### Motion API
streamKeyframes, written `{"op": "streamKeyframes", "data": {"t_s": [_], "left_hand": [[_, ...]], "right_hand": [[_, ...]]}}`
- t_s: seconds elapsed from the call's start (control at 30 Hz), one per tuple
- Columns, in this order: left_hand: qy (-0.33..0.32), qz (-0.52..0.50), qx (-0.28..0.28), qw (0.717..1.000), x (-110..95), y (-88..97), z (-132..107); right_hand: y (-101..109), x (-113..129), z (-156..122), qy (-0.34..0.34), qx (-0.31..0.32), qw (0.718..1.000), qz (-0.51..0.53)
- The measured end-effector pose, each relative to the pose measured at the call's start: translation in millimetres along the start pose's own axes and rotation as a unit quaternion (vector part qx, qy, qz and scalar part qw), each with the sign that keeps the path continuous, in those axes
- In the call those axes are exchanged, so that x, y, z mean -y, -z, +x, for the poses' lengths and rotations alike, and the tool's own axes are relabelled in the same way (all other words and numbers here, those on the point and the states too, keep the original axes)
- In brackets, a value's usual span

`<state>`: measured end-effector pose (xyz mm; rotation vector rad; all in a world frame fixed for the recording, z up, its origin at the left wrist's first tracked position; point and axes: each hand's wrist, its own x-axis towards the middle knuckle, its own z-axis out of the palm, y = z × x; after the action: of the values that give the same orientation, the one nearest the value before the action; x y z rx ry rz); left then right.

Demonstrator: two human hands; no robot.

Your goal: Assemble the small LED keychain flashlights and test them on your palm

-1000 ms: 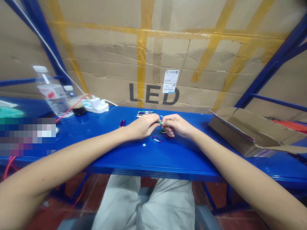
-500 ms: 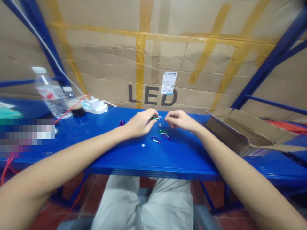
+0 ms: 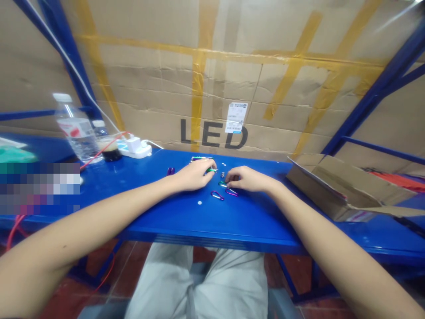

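My left hand (image 3: 198,174) is closed on a green carabiner (image 3: 211,169), which shows a silvery end past the fingertips; most of it is hidden. Opposite, my right hand (image 3: 248,179) has its thumb and fingers curled down at the right end of another green carabiner (image 3: 222,183) lying on the table. Two purple carabiners lie nearer me, one (image 3: 217,195) by itself and one (image 3: 232,192) just under my right fingers. Small metal pieces (image 3: 222,174) sit between the hands. Behind my left hand rest thin green and purple pieces (image 3: 201,157).
On the blue table (image 3: 186,219), purple pieces (image 3: 170,171) lie left of my left hand. A water bottle (image 3: 78,137), a dark-drink bottle (image 3: 111,148) and a white power strip (image 3: 141,151) stand back left. At right is an open cardboard box (image 3: 327,190); a cardboard wall (image 3: 159,97) rises behind.
My right hand has come down and toward me, onto the green carabiner on the table. My left hand, still holding its carabiner, has dropped slightly. The view has shifted a little.
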<state>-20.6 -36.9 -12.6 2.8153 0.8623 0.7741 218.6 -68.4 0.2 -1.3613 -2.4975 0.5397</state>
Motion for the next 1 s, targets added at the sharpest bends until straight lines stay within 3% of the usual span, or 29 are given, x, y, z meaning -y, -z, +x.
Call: {"op": "streamKeyframes", "data": {"t_s": [0.33,0.67,1.0], "left_hand": [[-0.023,0.030,0.074,0.997,1,-0.9,1],[0.003,0.023,0.061,0.998,-6,-0.6,-2],[-0.042,0.011,0.037,0.998,1,-2.0,1]], "right_hand": [[-5,7,2,0.044,-0.020,0.999,-0.012],[-10,13,3,0.031,-0.026,0.999,-0.021],[-16,3,6,0.033,-0.078,0.996,0.008]]}}
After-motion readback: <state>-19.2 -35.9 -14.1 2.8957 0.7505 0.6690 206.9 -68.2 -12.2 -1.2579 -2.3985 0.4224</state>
